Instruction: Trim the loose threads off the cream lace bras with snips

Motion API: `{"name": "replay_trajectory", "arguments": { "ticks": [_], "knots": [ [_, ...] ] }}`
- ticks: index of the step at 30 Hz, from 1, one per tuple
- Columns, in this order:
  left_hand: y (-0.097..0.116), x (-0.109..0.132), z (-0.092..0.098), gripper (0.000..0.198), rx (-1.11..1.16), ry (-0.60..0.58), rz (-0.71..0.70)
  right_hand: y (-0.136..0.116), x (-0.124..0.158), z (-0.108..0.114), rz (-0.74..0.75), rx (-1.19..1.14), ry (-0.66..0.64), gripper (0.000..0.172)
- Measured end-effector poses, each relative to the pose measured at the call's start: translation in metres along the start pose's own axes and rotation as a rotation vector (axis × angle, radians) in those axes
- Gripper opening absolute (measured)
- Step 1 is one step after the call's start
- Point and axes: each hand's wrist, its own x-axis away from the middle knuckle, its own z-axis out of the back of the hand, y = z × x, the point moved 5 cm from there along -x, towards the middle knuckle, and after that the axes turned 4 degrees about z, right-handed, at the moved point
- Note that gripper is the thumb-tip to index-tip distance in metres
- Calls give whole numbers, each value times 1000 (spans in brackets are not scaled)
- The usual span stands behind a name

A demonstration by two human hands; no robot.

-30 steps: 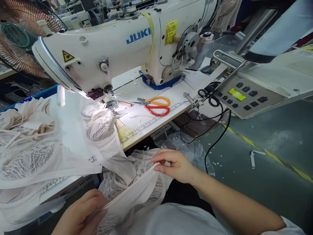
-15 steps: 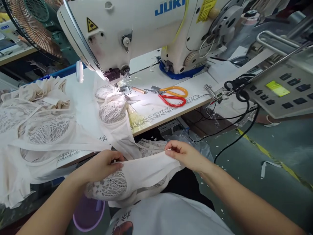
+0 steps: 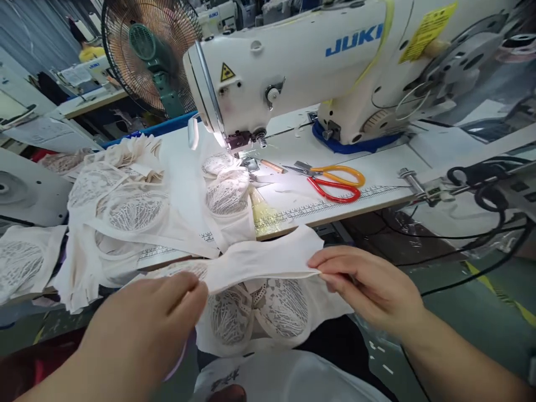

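Observation:
A cream lace bra point(image 3: 268, 258) is stretched between my two hands above my lap, its smooth side band facing up. My left hand point(image 3: 157, 318) is closed on its left part, fingertips partly turned away. The right end of the band is pinched between thumb and fingers of my right hand point(image 3: 368, 282). Below it another lace bra point(image 3: 282, 312) lies on my lap. Behind, a bra with lace cups point(image 3: 228, 195) rests on the sewing table point(image 3: 301, 215), reaching back beneath the needle area of the sewing machine point(image 3: 288, 72).
Orange-and-red-handled scissors point(image 3: 335, 181) lie on the table beside a tool with a wooden handle point(image 3: 272, 166). A pile of lace bras point(image 3: 129, 215) covers the table's left side and hangs over its front edge. A fan point(image 3: 148, 56) stands behind. Black cables point(image 3: 469, 237) hang at right.
Both hands have lifted the held bra up and toward the table, uncovering the bra on my lap. My view has turned left, bringing the fan and left side further in.

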Motion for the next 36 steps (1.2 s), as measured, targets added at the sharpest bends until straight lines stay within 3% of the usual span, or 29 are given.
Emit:
{"name": "replay_trajectory", "arguments": {
  "ticks": [3,7,9,12,17,23,29,36],
  "knots": [
    [24,22,-40,38,-72,-39,-152,1,20,-14,68,61,-119,16],
    [52,46,-104,25,86,-10,-181,6,73,-39,51,123,-253,17],
    [59,58,-124,22,155,47,-170,6,99,-48,-11,113,-293,17],
    [61,71,-141,23,235,84,-152,3,122,-51,-95,123,-250,16],
    [57,75,-142,24,292,121,-135,1,125,-49,-222,122,-143,17],
    [54,73,-140,28,309,134,-157,3,125,-53,-257,156,-142,18],
    [53,74,-138,27,292,160,-169,5,124,-55,-236,188,-150,18],
    [55,64,-120,25,252,136,-205,-3,109,-45,-180,190,-167,19]
  ]
}}
